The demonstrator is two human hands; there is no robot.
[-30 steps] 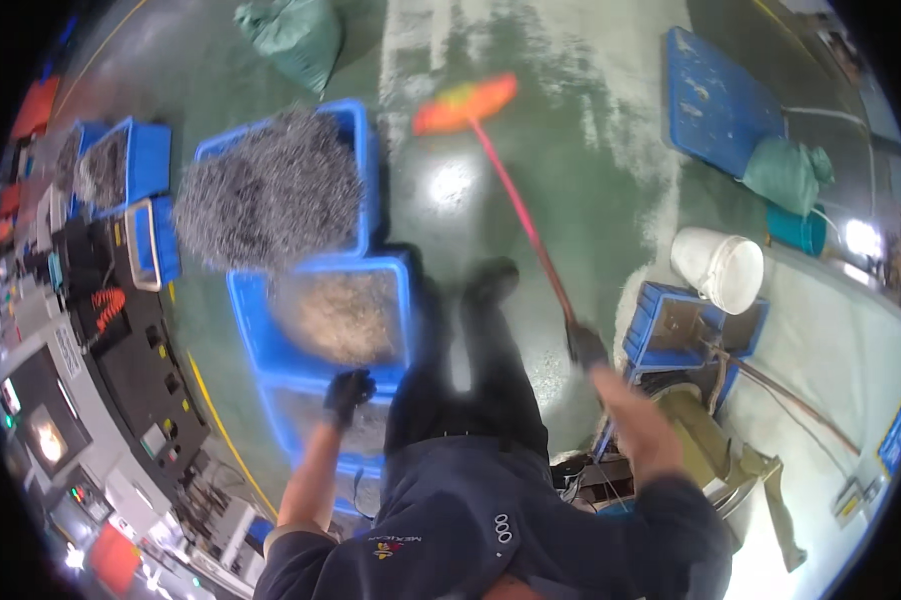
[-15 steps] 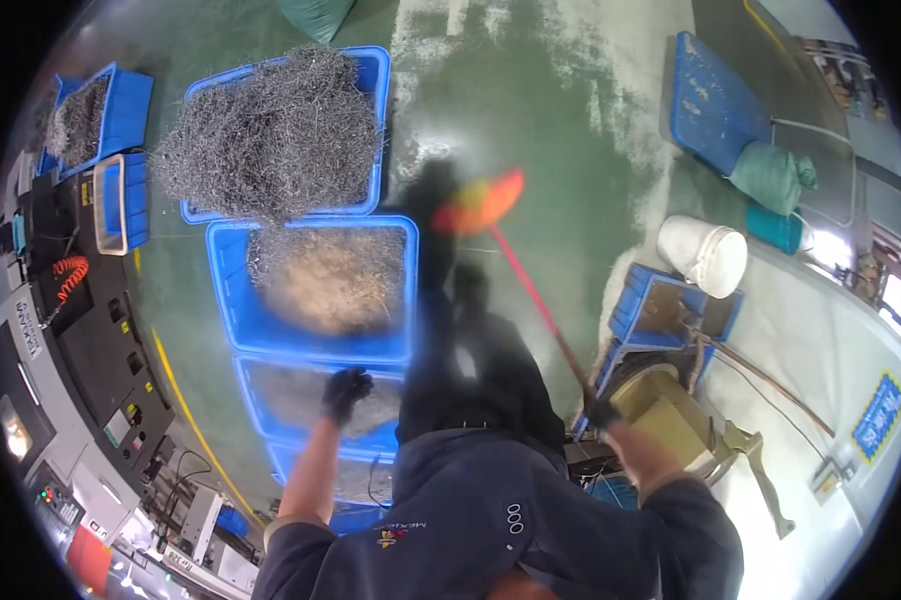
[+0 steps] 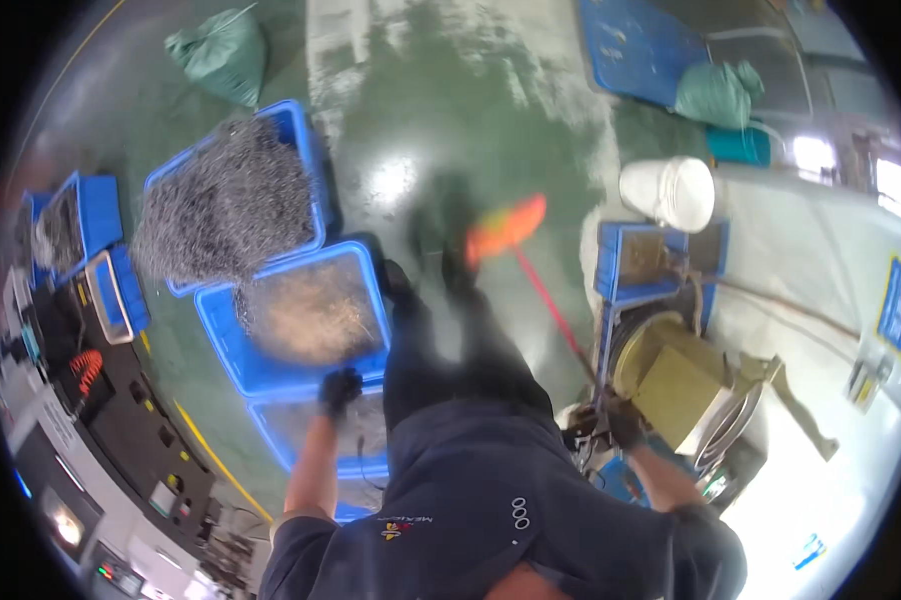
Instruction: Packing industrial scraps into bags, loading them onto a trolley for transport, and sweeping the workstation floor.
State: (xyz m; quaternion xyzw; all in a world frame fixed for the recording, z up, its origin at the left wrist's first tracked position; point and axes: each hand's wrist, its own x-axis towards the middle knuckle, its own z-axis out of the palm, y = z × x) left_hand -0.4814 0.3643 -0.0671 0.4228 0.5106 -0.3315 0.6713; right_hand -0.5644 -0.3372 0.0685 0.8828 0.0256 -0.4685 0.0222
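My right hand (image 3: 626, 424), in a dark glove, is closed round the upper end of a broom (image 3: 551, 300). The red handle slants forward and left to an orange head, smeared by motion, just above or on the floor in front of my feet; which one I cannot tell. My left hand (image 3: 341, 390), also in a dark glove, hangs over the near edge of a blue bin (image 3: 214, 330), fingers loosely bent and apart, with nothing visible in it. That bin holds grey shavings with a tan patch on top.
Beyond it, another blue bin (image 3: 314, 180) is heaped with grey metal shavings; more blue bins (image 3: 271, 425) line up nearer me. A green sack (image 3: 233, 60) lies far left. To the right are a white bucket (image 3: 689, 195), a blue crate rack (image 3: 611, 260) and a yellowish machine (image 3: 671, 395).
My view has turned, so the bins now sit slanted and lower on the left. The broom head has moved nearer my feet. My left hand is now beside the bin with the tan patch.
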